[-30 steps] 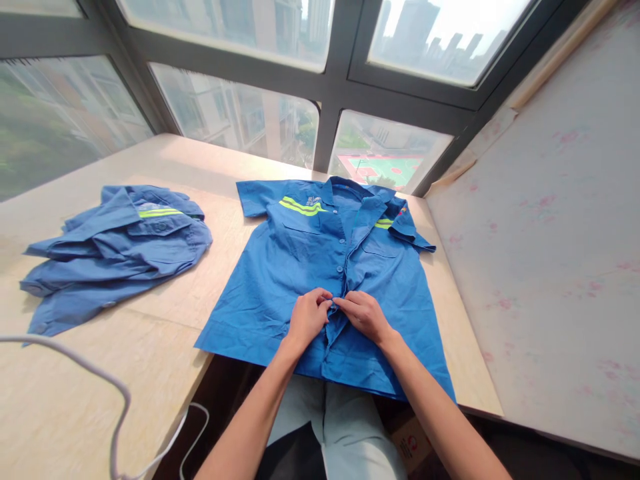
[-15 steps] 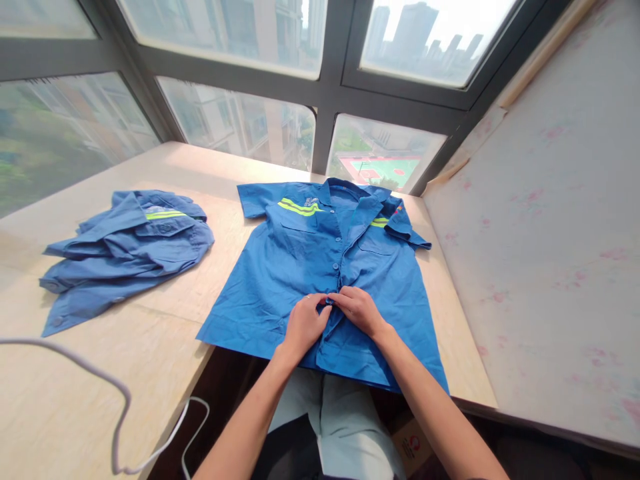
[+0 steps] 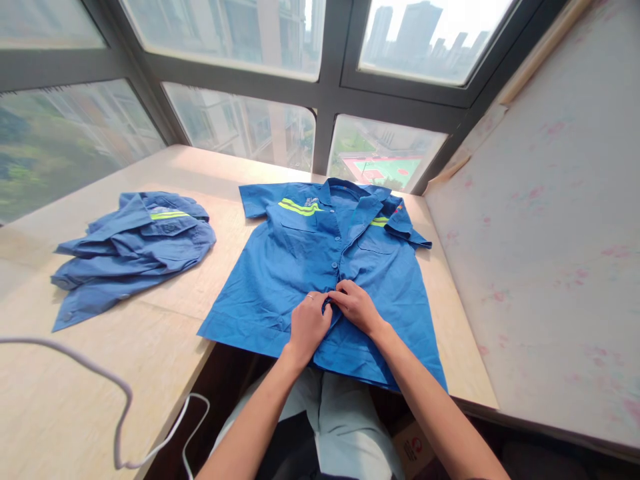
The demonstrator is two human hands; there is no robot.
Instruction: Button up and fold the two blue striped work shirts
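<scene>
A blue short-sleeved work shirt [image 3: 280, 280] with yellow-green reflective stripes lies flat, front up, on the light wooden table [image 3: 100, 373]. Its hem hangs over the table's near edge. My left hand [image 3: 309, 325] and my right hand [image 3: 356, 305] meet at the shirt's button placket, low on the front. Both hands have fingers curled and pinched on the placket fabric, fingertips touching each other. A ring shows on my left hand. The button under the fingers is hidden.
A second blue shirt [image 3: 130, 250] lies crumpled on the table at the left. A white cable [image 3: 120, 407] loops over the near left edge. Large windows [image 3: 240, 127] run along the back, and a pale floral wall [image 3: 550, 267] stands at the right.
Both hands have shifted slightly up the placket and closer together, the left hand turning more over the fabric. The view has drifted a little to the left.
</scene>
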